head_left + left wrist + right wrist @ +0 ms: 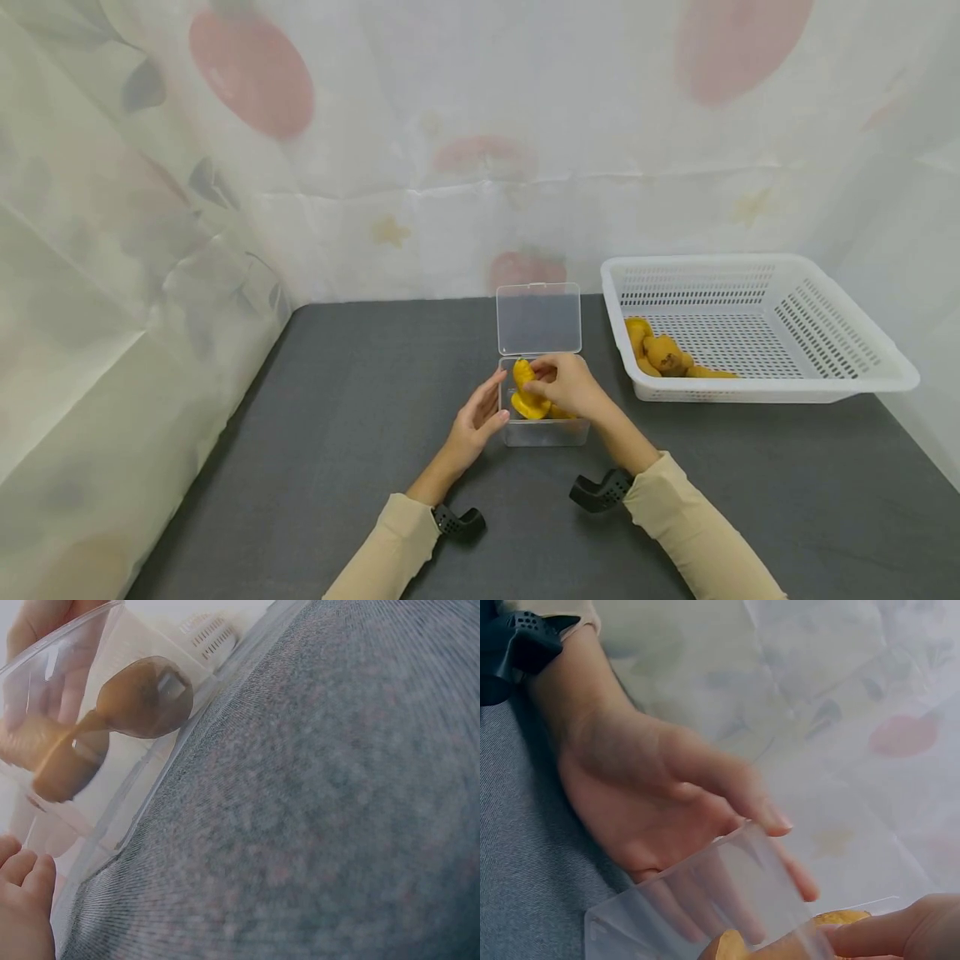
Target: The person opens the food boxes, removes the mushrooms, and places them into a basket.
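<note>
A clear plastic box [546, 433] stands on the table with its lid [538, 319] raised at the back. Several yellow lumpy pieces lie in it; two rounded ends joined by a narrow neck [146, 697] show through its wall in the left wrist view. My right hand [566, 385] pinches a yellow, knobby, ginger-like piece [523, 375] between thumb and fingers over the box opening. Along the box's left side lies my left hand [476, 421], its fingers fairly straight against the wall and its thumb near the front corner.
A white slotted basket [832, 385] stands to the right of the box, with several yellow-brown lumpy pieces [666, 354] in its left part. The dark grey table [360, 400] meets a printed curtain [420, 108] at the back and left.
</note>
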Demonstrator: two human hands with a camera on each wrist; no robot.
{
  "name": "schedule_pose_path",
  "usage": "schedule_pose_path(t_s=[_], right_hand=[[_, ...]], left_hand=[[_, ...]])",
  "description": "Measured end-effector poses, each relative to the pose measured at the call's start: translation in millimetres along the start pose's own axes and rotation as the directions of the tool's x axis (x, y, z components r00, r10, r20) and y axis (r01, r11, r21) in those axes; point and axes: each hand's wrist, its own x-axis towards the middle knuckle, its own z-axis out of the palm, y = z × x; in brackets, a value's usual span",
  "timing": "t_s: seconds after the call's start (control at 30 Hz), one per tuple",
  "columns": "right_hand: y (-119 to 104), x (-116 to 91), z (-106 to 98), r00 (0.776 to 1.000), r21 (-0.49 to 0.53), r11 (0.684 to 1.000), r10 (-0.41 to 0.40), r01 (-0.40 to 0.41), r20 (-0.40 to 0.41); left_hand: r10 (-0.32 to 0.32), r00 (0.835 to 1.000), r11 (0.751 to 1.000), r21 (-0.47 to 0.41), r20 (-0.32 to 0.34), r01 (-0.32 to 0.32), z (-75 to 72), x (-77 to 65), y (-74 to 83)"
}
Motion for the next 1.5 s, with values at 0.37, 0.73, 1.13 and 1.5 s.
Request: schedule_pose_path(t_s=[0.37,0.73,1.13,1.5], right_hand=[[-3,-9,-12,0.996,0.045,0.998,-0.04,0.043,-0.08],[-4,-18,-27,0.987,0.073,0.995,-0.063,0.074,-0.145],[-2,-31,-50,0.986,0.135,0.991,0.007,0.016,-0.164],[9,-45,-82,0.967,0.153,0.988,0.037,0.001,-0.25]], left_hand=[[-0.017,1.0,0.999,0.031,0.0,0.017,-1.2,-1.7,-2.1],[0.022,1.0,0.999,0.034,-0.007,-0.021,-1.0,-1.9,-1.1],[0.021,1.0,0.999,0.024,-0.003,-0.021,-0.9,-1.9,-2.1],[0.026,1.0,0.999,0.035,0.012,-0.026,-1.2,-0.8,-3.0]])
